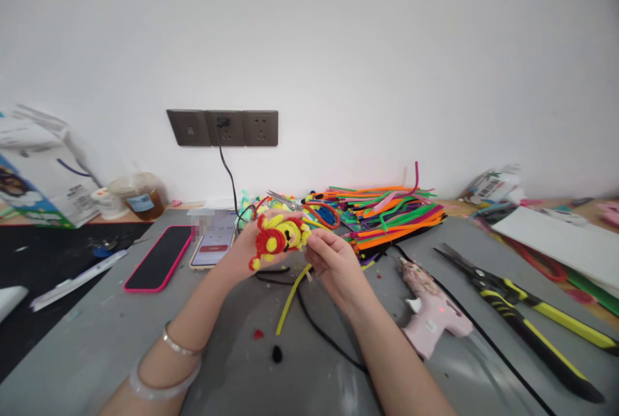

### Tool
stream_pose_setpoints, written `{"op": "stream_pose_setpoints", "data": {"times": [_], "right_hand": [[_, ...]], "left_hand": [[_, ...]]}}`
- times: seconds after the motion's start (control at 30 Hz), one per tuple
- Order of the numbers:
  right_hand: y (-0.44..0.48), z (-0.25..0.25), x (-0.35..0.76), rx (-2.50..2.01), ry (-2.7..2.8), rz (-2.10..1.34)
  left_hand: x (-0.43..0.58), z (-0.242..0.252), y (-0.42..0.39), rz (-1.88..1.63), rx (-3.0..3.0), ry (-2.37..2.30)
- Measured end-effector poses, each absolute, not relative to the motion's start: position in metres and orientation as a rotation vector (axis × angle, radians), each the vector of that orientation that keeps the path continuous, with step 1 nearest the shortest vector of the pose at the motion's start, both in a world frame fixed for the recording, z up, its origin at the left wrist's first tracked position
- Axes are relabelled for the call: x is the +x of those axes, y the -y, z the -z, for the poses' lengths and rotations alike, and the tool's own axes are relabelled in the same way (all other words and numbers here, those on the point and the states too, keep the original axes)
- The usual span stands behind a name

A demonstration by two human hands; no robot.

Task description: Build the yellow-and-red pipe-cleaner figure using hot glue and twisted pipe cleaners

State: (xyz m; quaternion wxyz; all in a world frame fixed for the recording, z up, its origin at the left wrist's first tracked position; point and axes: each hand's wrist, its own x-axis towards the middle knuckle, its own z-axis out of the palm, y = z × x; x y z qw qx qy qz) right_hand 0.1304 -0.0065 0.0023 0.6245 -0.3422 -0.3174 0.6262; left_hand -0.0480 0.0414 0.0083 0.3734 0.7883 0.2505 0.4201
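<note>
A small figure of red and yellow pipe cleaners (271, 242), with black bits on it, is in my left hand (245, 245), whose fingers are mostly hidden behind it. My right hand (338, 267) pinches at the figure's yellow right end with thumb and forefinger; the exact bit between the fingertips is too small to make out. Below the hands a yellow pipe cleaner (293, 303) slants down over the grey table. Nearer to me lie a red scrap (258, 334) and a black tuft (276, 354).
Behind the hands are scissors (285, 200) and a heap of coloured pipe cleaners (391, 216). To the right lie a pink glue gun (430, 313) with its cord and long-nosed pliers (512, 300). Two phones (159, 258) and a drink cup (142, 200) are on the left.
</note>
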Motion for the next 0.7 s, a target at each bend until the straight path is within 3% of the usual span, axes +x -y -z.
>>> {"op": "stream_pose_setpoints", "data": {"times": [0.53,0.7], "right_hand": [[0.0073,-0.0023,0.1300,-0.710,0.747,-1.418],[0.0050,-0.0034,0.1365,-0.619,0.681,-1.248]], "left_hand": [[-0.0431,-0.0093,-0.0399,-1.123,1.960,-0.688],[-0.0397,-0.0120,-0.0387,-1.165,1.909,-0.732]]}}
